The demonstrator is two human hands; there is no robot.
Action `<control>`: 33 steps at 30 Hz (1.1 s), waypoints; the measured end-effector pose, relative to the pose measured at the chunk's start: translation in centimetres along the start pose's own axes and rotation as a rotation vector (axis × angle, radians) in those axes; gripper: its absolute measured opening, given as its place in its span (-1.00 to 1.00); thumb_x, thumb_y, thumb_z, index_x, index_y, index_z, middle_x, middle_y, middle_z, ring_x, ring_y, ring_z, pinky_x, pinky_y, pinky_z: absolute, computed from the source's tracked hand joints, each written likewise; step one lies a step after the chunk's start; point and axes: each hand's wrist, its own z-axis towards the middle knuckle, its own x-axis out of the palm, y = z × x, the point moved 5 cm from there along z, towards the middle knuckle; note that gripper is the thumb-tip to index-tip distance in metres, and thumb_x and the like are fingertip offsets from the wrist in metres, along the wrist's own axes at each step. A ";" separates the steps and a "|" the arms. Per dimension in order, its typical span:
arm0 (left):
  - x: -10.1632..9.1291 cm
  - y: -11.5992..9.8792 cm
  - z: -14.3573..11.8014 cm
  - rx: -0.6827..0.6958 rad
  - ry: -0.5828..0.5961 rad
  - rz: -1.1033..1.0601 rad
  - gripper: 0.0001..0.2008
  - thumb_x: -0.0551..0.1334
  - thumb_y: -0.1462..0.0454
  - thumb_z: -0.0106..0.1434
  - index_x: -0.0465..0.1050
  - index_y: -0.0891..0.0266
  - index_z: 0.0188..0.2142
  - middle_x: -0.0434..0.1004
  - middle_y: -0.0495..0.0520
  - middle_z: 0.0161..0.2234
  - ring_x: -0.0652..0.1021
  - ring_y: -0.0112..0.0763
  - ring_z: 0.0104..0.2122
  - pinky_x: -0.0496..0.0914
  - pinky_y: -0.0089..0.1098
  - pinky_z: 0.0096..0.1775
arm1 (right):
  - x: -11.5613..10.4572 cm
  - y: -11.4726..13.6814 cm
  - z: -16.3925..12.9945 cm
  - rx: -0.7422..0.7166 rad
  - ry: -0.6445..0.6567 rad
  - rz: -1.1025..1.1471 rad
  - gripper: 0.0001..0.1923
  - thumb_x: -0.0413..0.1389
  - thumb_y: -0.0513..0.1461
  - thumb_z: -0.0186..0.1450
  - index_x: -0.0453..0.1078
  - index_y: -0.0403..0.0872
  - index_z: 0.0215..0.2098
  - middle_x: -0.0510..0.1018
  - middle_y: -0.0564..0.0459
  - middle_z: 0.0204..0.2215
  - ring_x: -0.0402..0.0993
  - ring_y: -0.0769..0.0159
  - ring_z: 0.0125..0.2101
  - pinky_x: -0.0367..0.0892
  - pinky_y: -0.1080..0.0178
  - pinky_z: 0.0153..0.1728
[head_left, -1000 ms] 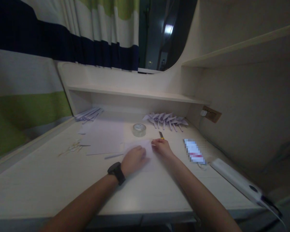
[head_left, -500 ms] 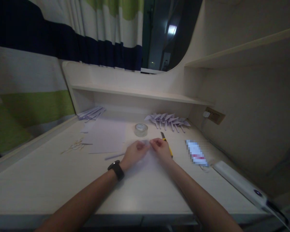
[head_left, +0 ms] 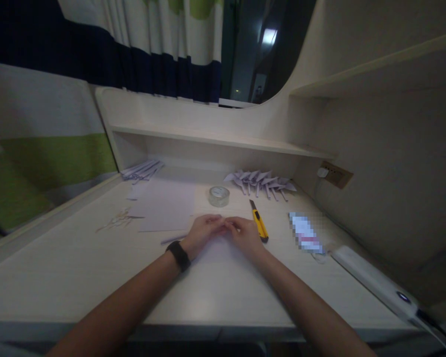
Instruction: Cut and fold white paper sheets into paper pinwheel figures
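My left hand (head_left: 201,231), with a black watch on the wrist, and my right hand (head_left: 243,234) meet fingertip to fingertip over a small white sheet of paper (head_left: 218,248) lying on the pale desk (head_left: 78,277). Both hands pinch the paper's far edge. The light is dim, so the fold itself is hard to make out. A yellow utility knife (head_left: 259,223) lies just right of my right hand. A roll of clear tape (head_left: 219,195) stands beyond the hands.
A row of folded paper shapes (head_left: 260,181) lies at the back. Flat sheets (head_left: 167,205) and paper strips (head_left: 141,170) lie at the back left, small scraps (head_left: 119,220) further left. A blurred card (head_left: 305,232) and a white device with a cable (head_left: 375,282) lie right.
My left hand lifted off the flat sheet and came together with my right at the paper's far edge. Both hands drew nearer to me, uncovering the yellow knife.
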 end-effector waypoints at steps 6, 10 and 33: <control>-0.7 0.2 0.1 -0.005 -0.085 0.024 -0.65 0.46 0.31 -0.12 0.49 0.41 -0.32 0.58 0.18 -0.37 0.56 -0.41 -0.39 0.43 -0.35 -0.18 | -0.4 -0.7 0.2 -0.021 0.032 -0.130 -0.75 0.02 -0.33 0.24 0.51 -0.03 -0.23 0.61 0.00 -0.27 0.52 0.22 -0.26 0.32 0.27 -0.19; -0.8 0.3 0.1 0.005 -0.095 0.044 -0.64 0.46 0.32 -0.14 0.49 0.40 -0.31 0.59 0.17 -0.38 0.58 -0.37 -0.39 0.44 -0.29 -0.16 | -0.8 -0.6 0.2 -0.085 0.100 -0.225 -0.66 0.01 -0.39 0.20 0.48 -0.03 -0.12 0.59 -0.01 -0.20 0.49 0.23 -0.20 0.29 0.28 -0.15; -0.8 0.9 1.0 0.067 -0.068 0.370 -0.87 0.29 0.35 0.03 0.53 0.37 -0.38 0.58 0.14 -0.39 0.57 -0.30 -0.35 0.46 -0.34 -0.25 | -1.0 1.8 0.0 -0.251 0.321 -0.734 -0.89 0.04 -0.30 0.26 0.41 -0.10 -0.31 0.57 -0.02 -0.36 0.41 0.23 -0.29 0.17 0.29 -0.34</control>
